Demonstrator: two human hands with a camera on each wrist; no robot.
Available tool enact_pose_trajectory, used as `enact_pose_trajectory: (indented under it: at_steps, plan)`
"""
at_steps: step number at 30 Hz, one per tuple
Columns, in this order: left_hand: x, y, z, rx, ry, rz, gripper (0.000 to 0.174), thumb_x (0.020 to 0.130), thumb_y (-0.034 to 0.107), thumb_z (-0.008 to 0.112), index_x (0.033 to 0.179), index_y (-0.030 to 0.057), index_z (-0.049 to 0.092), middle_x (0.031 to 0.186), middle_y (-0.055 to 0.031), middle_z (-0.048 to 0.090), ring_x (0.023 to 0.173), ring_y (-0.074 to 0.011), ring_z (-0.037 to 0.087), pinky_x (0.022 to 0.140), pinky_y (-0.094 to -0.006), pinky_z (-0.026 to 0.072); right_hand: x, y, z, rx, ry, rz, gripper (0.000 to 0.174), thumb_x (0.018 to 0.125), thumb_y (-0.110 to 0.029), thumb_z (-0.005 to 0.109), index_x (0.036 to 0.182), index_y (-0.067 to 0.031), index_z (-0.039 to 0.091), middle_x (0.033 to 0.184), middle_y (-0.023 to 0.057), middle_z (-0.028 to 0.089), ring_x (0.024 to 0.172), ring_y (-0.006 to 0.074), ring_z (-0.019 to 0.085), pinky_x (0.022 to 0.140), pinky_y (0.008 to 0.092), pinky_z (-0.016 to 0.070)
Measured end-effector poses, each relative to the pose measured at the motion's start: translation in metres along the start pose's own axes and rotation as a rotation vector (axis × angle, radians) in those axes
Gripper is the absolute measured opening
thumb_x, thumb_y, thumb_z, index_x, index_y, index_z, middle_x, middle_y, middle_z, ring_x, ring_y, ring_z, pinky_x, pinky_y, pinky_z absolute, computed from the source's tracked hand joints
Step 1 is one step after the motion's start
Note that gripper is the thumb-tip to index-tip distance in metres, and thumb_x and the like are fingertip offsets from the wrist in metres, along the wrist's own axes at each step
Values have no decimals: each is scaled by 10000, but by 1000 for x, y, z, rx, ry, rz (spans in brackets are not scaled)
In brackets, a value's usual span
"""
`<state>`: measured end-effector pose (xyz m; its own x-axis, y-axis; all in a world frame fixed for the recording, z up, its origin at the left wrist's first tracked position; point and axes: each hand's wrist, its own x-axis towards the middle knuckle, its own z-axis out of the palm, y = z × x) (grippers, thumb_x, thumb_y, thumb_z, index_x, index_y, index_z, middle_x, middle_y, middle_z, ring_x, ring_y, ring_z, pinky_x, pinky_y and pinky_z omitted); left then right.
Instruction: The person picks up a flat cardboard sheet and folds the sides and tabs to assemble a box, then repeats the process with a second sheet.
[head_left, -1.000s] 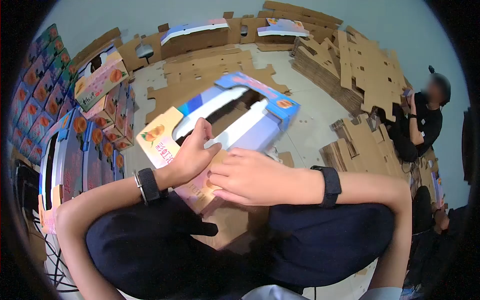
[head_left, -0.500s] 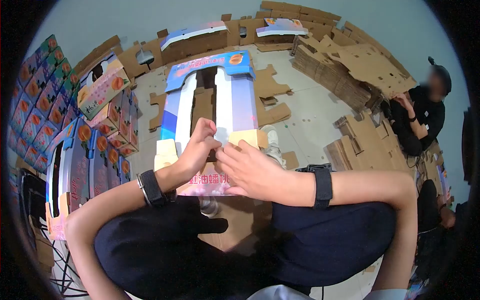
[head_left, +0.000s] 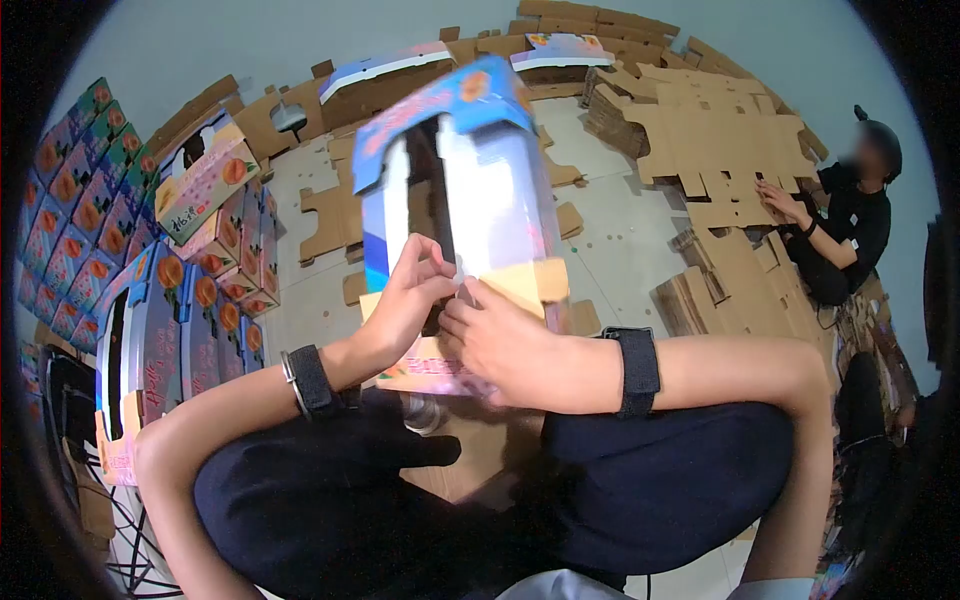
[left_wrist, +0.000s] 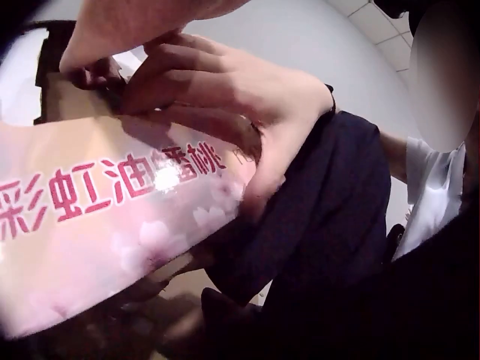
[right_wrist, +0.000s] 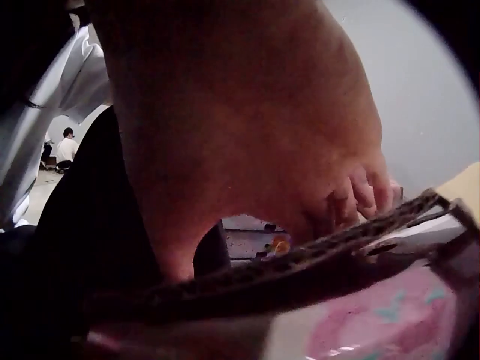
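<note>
A blue, white and peach carton (head_left: 495,205) with a long slot in its top stands tilted in front of the knees, its near end towards the body. My right hand (head_left: 515,350) grips its near right end; in the left wrist view the right hand's fingers (left_wrist: 191,75) bend over the top edge and its thumb lies on the printed end panel (left_wrist: 112,195). At the near end of the slot, my left hand (head_left: 405,300) has curled fingers and thumb at the panel's edge, close to the right fingertips. The left fingertips' exact contact is partly hidden.
Finished-looking cartons (head_left: 150,330) stand at the left, with stacked printed boxes (head_left: 75,190) behind them. Flat cardboard sheets (head_left: 720,130) lie in piles at the right, beside a seated person in black (head_left: 855,220). More cardboard (head_left: 330,215) lies on the floor.
The carton has swung from a slant to facing nearly straight ahead, then turned slightly right with its far end raised. Both hands stay at its near end. The other person's cardboard sheet has shifted.
</note>
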<state>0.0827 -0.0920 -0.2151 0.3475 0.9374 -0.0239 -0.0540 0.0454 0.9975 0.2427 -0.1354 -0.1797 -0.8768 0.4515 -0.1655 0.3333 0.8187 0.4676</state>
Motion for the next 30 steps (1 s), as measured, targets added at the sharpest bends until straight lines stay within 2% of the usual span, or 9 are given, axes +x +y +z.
enact_pose_trajectory:
  at_steps: [2,9,10,14,17,21,23,26,30]
  plan:
    - [1,-1,-2,12,11,50,250,820,-6,526,976,92,358,937,-53,546,918,-134,509,828,-279,396,-2,-2,12,-162,27,-1,484,790,-367,549,1146,-47,617,1236,60,550,1217,228,397,1090,470,172]
    - [0,12,-9,-75,177,10,246,821,-17,504,982,93,353,926,-110,590,886,-156,534,795,-283,384,-4,2,21,-241,10,33,385,832,-319,505,1076,-71,671,1132,36,605,1162,256,426,1096,486,150]
    - [1,7,-12,-109,197,6,247,817,-15,500,985,95,356,931,-117,589,892,-159,531,812,-287,375,-4,5,22,-346,57,20,400,836,-372,505,990,-51,688,1019,47,629,1078,243,451,1023,454,250]
    - [1,1,-8,-105,200,-53,330,792,3,513,1088,66,381,1068,-143,547,1025,-184,531,867,-294,364,2,12,20,-187,10,101,445,843,-437,501,866,-34,690,878,47,641,994,224,469,914,399,318]
    - [2,-11,-7,-23,75,-23,437,790,17,523,1204,35,383,1103,-134,535,1062,-207,523,938,-322,383,3,13,28,77,340,118,523,853,-500,486,672,-29,621,670,64,579,792,211,479,796,333,349]
    - [-3,-17,-10,375,-227,-132,252,889,172,512,1092,23,526,1049,-121,557,1018,-178,519,841,-339,431,-2,12,30,274,310,195,512,864,-459,501,579,-46,603,571,65,556,670,222,511,782,329,354]
    - [-9,-19,-13,494,-264,-127,307,928,309,477,1050,47,581,952,-102,591,946,-167,532,865,-354,378,-7,16,33,315,197,208,499,869,-434,504,584,-36,605,576,73,558,683,229,515,779,337,360]
    - [-17,-6,-14,1006,-351,39,389,933,408,455,1076,72,589,923,-116,625,886,-208,532,906,-349,236,-6,18,33,254,320,167,450,864,-382,514,570,-52,598,587,67,570,700,217,518,780,337,362]
    - [-25,-12,-25,1041,-322,110,440,924,433,459,1026,25,589,901,-176,612,901,-264,522,899,-359,261,-9,35,39,201,532,65,345,831,-279,536,568,-63,595,592,55,577,703,198,513,796,333,370]
